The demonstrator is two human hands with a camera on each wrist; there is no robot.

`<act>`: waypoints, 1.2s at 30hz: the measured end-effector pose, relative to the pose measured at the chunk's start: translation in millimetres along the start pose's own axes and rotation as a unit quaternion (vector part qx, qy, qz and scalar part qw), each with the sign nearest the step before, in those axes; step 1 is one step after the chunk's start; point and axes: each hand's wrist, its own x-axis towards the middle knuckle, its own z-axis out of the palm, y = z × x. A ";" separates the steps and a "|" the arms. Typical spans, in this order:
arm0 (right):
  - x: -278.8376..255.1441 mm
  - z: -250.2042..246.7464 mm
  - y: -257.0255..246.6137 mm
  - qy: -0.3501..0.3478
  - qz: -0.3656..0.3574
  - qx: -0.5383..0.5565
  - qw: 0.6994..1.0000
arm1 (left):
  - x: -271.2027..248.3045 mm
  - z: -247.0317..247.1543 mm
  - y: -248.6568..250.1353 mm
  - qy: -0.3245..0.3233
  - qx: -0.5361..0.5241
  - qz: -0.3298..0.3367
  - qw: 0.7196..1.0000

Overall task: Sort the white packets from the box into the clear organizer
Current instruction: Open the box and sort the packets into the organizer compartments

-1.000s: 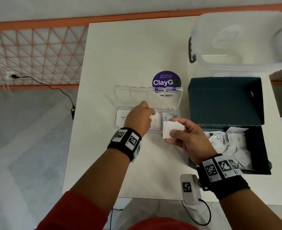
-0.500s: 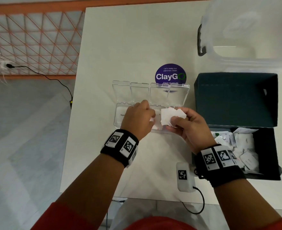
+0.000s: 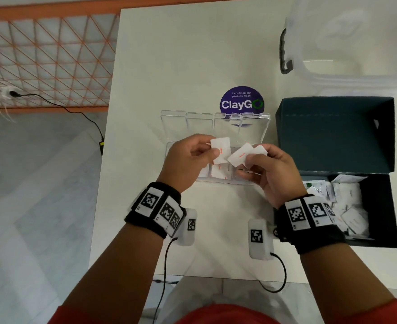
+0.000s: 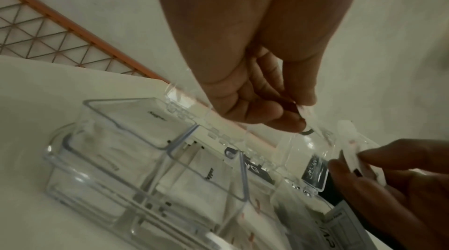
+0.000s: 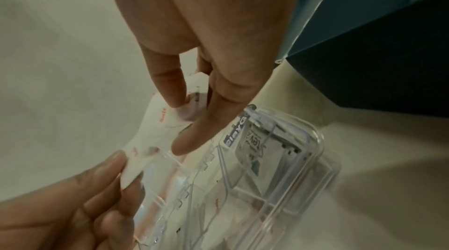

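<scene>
At nine o'clock from my hands the orange lattice railing [image 3: 45,61] runs beyond the edge of the white surface [image 3: 169,66], with a black cable [image 3: 76,113] trailing over the grey floor.

My left hand [image 3: 188,160] hangs over the clear plastic four-compartment organizer [image 3: 183,122], thumb and fingers pinched on one small white square packet with red print [image 3: 221,149]. The organizer lies open, its hinged lid flaps standing at twelve o'clock. From the left wrist camera I see flat white packets lying in its two left-hand compartments; the compartment under my hands holds a white packet with red marks, and the rightmost one holds a packet with dark print.

Just at three o'clock from that hand, my right hand [image 3: 272,174] pinches a fanned pair of white packets [image 3: 242,157] between thumb and forefinger, above the organizer's right half. The packet in my left hand touches or overlaps theirs; I cannot tell which.

At twelve o'clock beyond the organizer sits a round purple sticker reading ClayGo [image 3: 242,101]. Further right, the dark teal cardboard box [image 3: 333,136] stands open, lid upright, with a loose heap of white packets [image 3: 347,206] inside its tray. At one o'clock a translucent plastic storage tub with a dark handle [image 3: 347,43] rests behind it.
</scene>
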 end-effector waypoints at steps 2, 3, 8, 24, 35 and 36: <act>-1.1 -2.4 -1.3 0.012 -0.001 -0.006 1.000 | -1.9 -0.3 -2.0 -0.001 -0.008 -0.008 1.000; -2.2 -3.5 -1.3 0.017 -0.002 -0.006 1.000 | -3.0 0.1 -3.0 -0.002 -0.004 -0.009 1.000; -10.5 -9.5 -1.7 0.029 -0.001 0.007 1.000 | -6.1 3.4 -5.7 -0.007 0.048 -0.014 0.999; -28.6 -28.7 2.9 0.038 0.006 0.009 0.999 | 7.2 37.9 -13.7 -0.074 0.324 0.048 0.942; -31.3 -30.7 3.4 0.020 0.003 0.006 1.000 | 4.4 42.4 -19.1 -0.063 0.472 0.145 0.868; -31.2 -30.5 3.3 0.019 0.004 0.004 1.000 | 4.5 41.8 -20.5 -0.060 0.484 0.144 0.861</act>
